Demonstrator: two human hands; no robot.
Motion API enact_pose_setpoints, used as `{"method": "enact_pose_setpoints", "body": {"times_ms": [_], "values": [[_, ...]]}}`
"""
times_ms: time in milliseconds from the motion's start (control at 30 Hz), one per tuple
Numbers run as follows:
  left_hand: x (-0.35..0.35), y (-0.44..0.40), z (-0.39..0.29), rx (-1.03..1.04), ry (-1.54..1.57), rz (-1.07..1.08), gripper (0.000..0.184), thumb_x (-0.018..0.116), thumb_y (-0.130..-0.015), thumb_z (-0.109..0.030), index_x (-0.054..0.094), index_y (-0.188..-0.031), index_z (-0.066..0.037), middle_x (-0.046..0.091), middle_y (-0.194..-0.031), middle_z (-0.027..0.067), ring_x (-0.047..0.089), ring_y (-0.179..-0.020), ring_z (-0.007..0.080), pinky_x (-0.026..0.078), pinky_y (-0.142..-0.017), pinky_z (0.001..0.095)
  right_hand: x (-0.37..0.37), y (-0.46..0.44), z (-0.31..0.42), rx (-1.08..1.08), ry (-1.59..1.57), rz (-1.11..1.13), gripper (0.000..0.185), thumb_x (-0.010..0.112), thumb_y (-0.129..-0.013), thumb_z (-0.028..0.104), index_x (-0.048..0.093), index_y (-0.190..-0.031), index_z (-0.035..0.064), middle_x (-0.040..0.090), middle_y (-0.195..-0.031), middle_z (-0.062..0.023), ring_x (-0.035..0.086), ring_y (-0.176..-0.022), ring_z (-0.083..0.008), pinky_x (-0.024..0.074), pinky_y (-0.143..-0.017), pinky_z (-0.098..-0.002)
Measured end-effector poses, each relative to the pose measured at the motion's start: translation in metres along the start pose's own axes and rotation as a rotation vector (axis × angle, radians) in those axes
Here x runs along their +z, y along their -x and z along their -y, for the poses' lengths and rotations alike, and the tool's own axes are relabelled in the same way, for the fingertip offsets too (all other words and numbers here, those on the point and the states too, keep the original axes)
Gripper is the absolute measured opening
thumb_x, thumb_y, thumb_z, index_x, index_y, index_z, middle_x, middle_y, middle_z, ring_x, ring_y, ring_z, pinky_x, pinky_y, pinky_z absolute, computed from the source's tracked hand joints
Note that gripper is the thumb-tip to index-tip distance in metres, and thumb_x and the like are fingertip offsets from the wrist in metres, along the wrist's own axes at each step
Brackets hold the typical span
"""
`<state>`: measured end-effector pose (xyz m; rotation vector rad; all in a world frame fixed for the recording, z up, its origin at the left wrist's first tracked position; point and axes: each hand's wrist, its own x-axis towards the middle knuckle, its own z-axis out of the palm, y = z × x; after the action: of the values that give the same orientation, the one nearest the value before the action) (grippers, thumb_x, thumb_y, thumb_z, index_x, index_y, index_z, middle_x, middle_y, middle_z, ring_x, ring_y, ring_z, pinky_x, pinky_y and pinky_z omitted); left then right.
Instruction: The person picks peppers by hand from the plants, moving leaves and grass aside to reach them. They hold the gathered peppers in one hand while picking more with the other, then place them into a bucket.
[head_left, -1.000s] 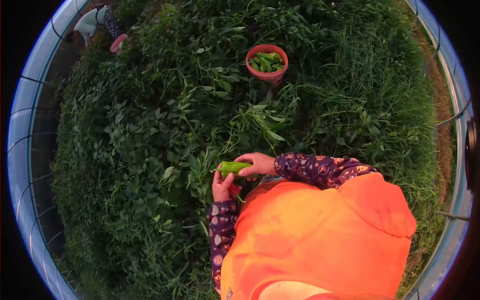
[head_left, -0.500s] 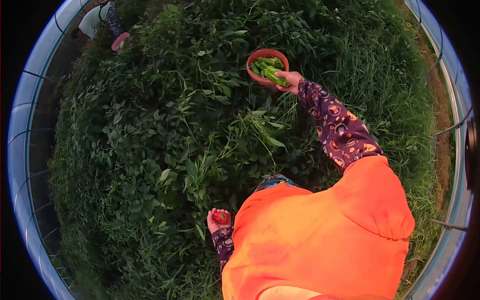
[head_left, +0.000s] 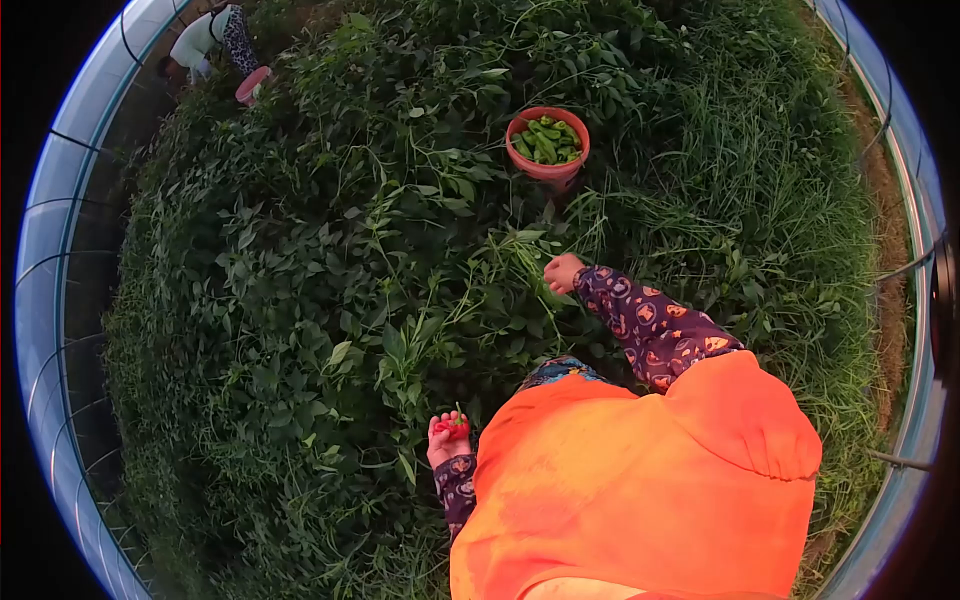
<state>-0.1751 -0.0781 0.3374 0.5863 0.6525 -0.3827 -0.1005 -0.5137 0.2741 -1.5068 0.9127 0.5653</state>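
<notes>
In the head view, a red pepper (head_left: 452,428) is held in the left hand (head_left: 441,440), just beside the orange top (head_left: 640,470). The fingers of that hand are curled around the pepper, and its green stem is left showing. The right hand (head_left: 563,273) is held out over the plants (head_left: 300,250), apart from the left; its fingers are bent inward, but whether anything is pinched between them cannot be told. Both arms are covered by dark patterned sleeves (head_left: 650,322). Beyond the right hand, a reddish bucket (head_left: 545,170) is seen among the leaves, filled with green peppers (head_left: 546,142). At the upper left, another person (head_left: 200,38) is seen bent over near a pink bucket (head_left: 252,88).
</notes>
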Motion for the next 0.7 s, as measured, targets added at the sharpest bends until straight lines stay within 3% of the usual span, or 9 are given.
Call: {"method": "enact_pose_setpoints", "body": {"times_ms": [100,200,300,400,500,567,600,700], "values": [[0.032,-0.010,0.002,0.032,-0.151,0.022,0.038,0.057,-0.076,0.006,0.047,-0.111,-0.005,0.055,-0.113,0.0158,0.053,-0.109,0.0322,0.046,-0.092,0.0500,0.078,0.064,-0.013,-0.070,-0.033,0.402,0.039,0.064,-0.080,0.025,0.057,-0.111,0.0006,0.063,-0.094,-0.0070,0.062,-0.075,-0.0136,0.0527,-0.064,-0.0277],[0.082,-0.017,0.009,0.024,-0.344,0.162,0.035,0.056,-0.082,0.004,0.044,-0.114,-0.004,0.052,-0.119,0.0184,0.052,-0.112,0.0296,0.047,-0.093,0.0443,0.114,0.135,0.022,-0.035,-0.220,0.724,0.061,0.063,-0.084,0.038,0.041,-0.129,0.0038,0.056,-0.112,-0.0084,0.059,-0.095,-0.0201,0.0512,-0.079,-0.0362],[0.109,-0.028,0.020,0.010,-0.427,0.270,0.042,0.056,-0.082,0.005,0.041,-0.119,-0.004,0.050,-0.122,0.0184,0.051,-0.114,0.0295,0.047,-0.094,0.0429,0.119,0.160,0.039,0.006,-0.416,0.832,0.052,0.062,-0.086,0.034,0.043,-0.126,0.0065,0.057,-0.108,-0.0086,0.060,-0.091,-0.0201,0.0529,-0.075,-0.0367],[0.134,-0.023,0.024,0.012,-0.499,0.360,0.052,0.058,-0.081,0.006,0.037,-0.127,-0.005,0.048,-0.126,0.0165,0.050,-0.116,0.0286,0.046,-0.095,0.0409,0.107,0.154,0.039,-0.072,-0.540,0.757,0.036,0.060,-0.089,0.021,0.049,-0.119,0.0057,0.060,-0.097,-0.0082,0.062,-0.077,-0.0147,0.0546,-0.065,-0.0295],[0.139,-0.013,0.025,0.042,-0.535,0.398,0.060,0.058,-0.082,0.003,0.031,-0.135,-0.006,0.043,-0.132,0.0144,0.047,-0.119,0.0290,0.045,-0.095,0.0411,0.074,0.142,0.049,-0.127,-0.630,0.579,0.032,0.059,-0.089,0.023,0.053,-0.112,0.0024,0.063,-0.086,-0.0076,0.061,-0.068,-0.0139,0.0543,-0.061,-0.0271],[0.124,-0.013,0.016,-0.089,-0.428,0.293,0.056,0.058,-0.084,-0.001,0.033,-0.133,-0.005,0.044,-0.131,0.0151,0.047,-0.119,0.0290,0.048,-0.090,0.0414,0.037,0.123,0.060,-0.158,-0.681,0.414,0.033,0.058,-0.089,0.027,0.054,-0.111,0.0029,0.063,-0.084,-0.0078,0.062,-0.069,-0.0144,0.0543,-0.063,-0.0276],[0.110,-0.016,0.012,-0.129,-0.426,0.261,0.045,0.055,-0.087,-0.005,0.038,-0.129,-0.005,0.048,-0.127,0.0156,0.051,-0.114,0.0300,0.049,-0.087,0.0422,0.014,0.108,0.067,-0.203,-0.728,0.334,0.035,0.058,-0.088,0.029,0.054,-0.110,0.0028,0.063,-0.084,-0.0085,0.062,-0.070,-0.0145,0.0541,-0.063,-0.0278],[0.070,-0.010,0.007,-0.102,-0.418,0.102,0.038,0.053,-0.089,-0.009,0.042,-0.125,-0.004,0.052,-0.121,0.0153,0.055,-0.107,0.0296,0.050,-0.084,0.0417,-0.054,0.065,0.104,-0.272,-1.021,0.079,0.040,0.058,-0.088,0.034,0.053,-0.112,0.0021,0.063,-0.088,-0.0113,0.061,-0.074,-0.0158,0.0535,-0.065,-0.0283]]}}
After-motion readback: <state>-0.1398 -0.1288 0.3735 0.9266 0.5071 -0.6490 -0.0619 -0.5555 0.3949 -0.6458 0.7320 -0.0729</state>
